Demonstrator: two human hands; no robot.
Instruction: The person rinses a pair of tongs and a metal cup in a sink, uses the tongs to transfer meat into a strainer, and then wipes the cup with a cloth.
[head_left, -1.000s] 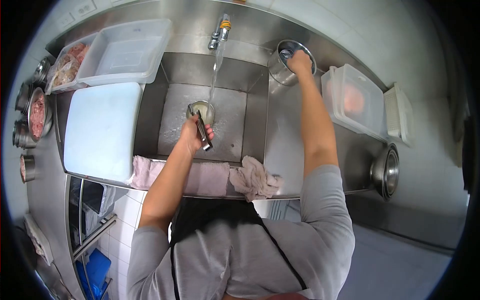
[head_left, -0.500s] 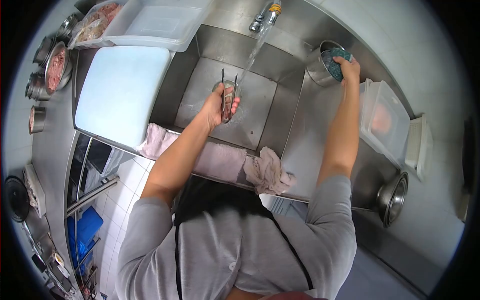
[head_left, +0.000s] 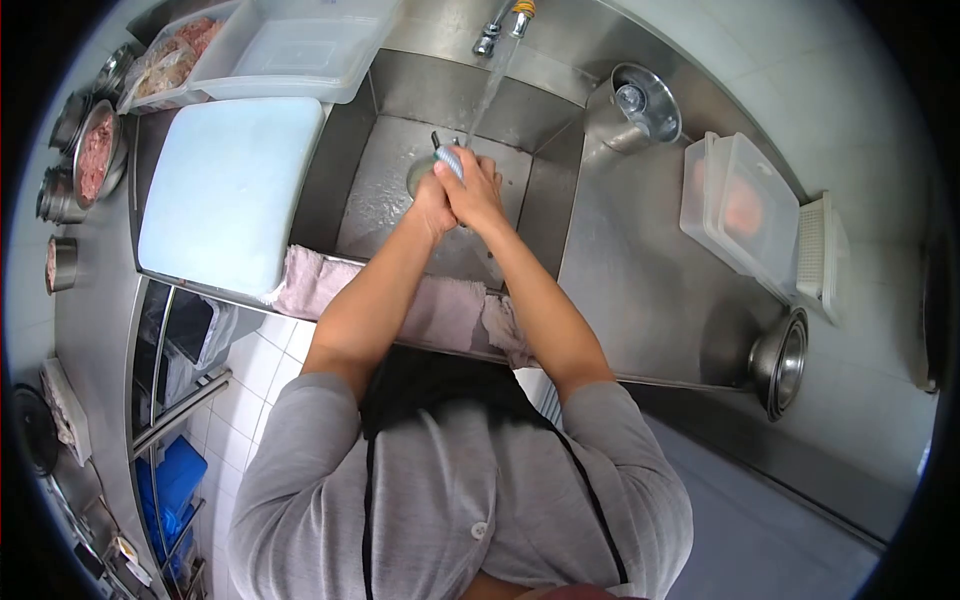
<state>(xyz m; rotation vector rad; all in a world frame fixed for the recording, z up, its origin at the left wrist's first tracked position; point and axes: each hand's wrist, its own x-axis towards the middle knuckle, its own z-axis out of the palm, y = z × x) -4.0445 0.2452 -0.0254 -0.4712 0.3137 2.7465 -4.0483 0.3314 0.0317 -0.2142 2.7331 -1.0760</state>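
Note:
Both of my hands meet low in the sink (head_left: pixel 365 200), close to the stream of running water (head_left: pixel 487 100). My left hand (head_left: pixel 432 205) is closed around metal tongs (head_left: pixel 435 140); only a dark tip shows above the fingers. Wrapped over the tongs from the right, my right hand (head_left: pixel 478 190) grips a scouring pad, mostly hidden, with a pale grey-blue ribbed bit (head_left: pixel 449 160) showing between the hands. Partly behind them, a round bowl-like thing (head_left: pixel 416 177) lies on the sink floor.
The tap (head_left: pixel 522 15) runs at the back. A metal pot (head_left: pixel 655 100) stands right of the sink, beside clear plastic containers (head_left: pixel 745 205) and stacked metal bowls (head_left: pixel 785 365). Left are a pale cutting board (head_left: pixel 230 195) and a bowl of raw meat (head_left: pixel 97 155). Cloths (head_left: pixel 430 310) cover the front edge.
My right hand has come from the metal pot into the sink with the scouring pad and now meets my left hand at the tongs. The view has shifted slightly.

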